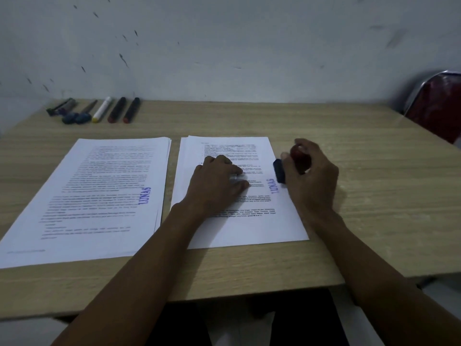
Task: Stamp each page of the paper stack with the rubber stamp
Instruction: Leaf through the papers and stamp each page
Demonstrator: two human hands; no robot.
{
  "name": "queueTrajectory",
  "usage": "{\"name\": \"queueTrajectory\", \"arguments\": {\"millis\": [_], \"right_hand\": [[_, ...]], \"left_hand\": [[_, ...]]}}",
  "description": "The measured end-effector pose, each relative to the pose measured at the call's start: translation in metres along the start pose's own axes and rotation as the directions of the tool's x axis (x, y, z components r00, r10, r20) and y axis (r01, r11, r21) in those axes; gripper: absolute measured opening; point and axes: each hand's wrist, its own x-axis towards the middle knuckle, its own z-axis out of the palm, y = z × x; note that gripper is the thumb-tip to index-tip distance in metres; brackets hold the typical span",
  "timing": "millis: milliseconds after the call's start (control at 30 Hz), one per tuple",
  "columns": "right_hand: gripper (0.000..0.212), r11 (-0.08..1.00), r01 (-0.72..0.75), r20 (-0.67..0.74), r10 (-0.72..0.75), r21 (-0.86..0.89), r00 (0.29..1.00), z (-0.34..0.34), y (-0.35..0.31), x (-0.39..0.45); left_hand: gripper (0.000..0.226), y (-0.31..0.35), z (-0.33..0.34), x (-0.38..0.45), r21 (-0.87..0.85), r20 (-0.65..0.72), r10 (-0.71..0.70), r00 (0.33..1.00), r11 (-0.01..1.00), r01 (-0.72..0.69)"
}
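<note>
Two paper stacks lie side by side on the wooden table (349, 221). The left stack (82, 203) shows a blue "LUNAS" mark on its top sheet. The right stack (249, 226) also carries a fresh "LUNAS" mark (273, 186) near its right edge. My left hand (215, 183) lies flat on the right stack's top page, fingers spread. My right hand (310, 176) grips the rubber stamp (289, 162) by its dark red handle, the blue base tilted up just right of the mark, off the paper.
Several markers and pens (99, 111) lie in a row at the table's back left, against the wall. A red chair with a metal frame (439, 106) stands at the right behind the table. Bare wood lies to the right of the stacks.
</note>
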Motion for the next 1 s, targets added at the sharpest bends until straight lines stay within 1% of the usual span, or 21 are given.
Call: {"name": "queueTrajectory", "arguments": {"millis": [100,200,367,500,633,800,1000], "right_hand": [[0.04,1.0,-0.029,-0.068,0.029,-0.006,0.997,-0.004,0.009,0.02],[0.043,0.997,-0.068,-0.079,0.066,-0.025,0.995,-0.009,0.013,0.039],[0.045,0.986,-0.169,-0.097,0.168,0.0,0.981,-0.014,0.017,0.04],[0.042,0.989,-0.132,-0.099,0.124,-0.072,0.987,-0.009,0.021,0.027],[0.037,0.994,-0.043,-0.092,0.034,-0.096,0.995,-0.006,0.019,0.023],[0.036,0.988,0.016,-0.04,-0.022,-0.155,0.999,0.001,0.025,0.021],[0.038,0.985,0.006,-0.057,-0.017,-0.174,0.998,0.005,0.026,0.023]], "left_hand": [[0.037,-0.001,0.001,-0.001,0.002,-0.007,0.004,1.0,1.0,-0.004],[0.037,-0.003,0.002,-0.001,-0.006,-0.015,0.015,1.0,1.0,-0.015],[0.049,-0.006,0.003,-0.003,-0.028,-0.016,0.025,1.0,0.999,-0.025],[0.051,-0.007,0.002,-0.002,-0.037,-0.013,0.024,1.0,0.999,-0.024],[0.039,-0.008,0.004,-0.002,-0.025,-0.019,0.027,0.999,0.999,-0.028],[0.037,-0.007,0.003,-0.002,-0.035,-0.028,0.023,0.999,0.999,-0.024],[0.038,-0.006,0.003,-0.003,-0.027,-0.023,0.017,1.0,0.999,-0.018]]}}
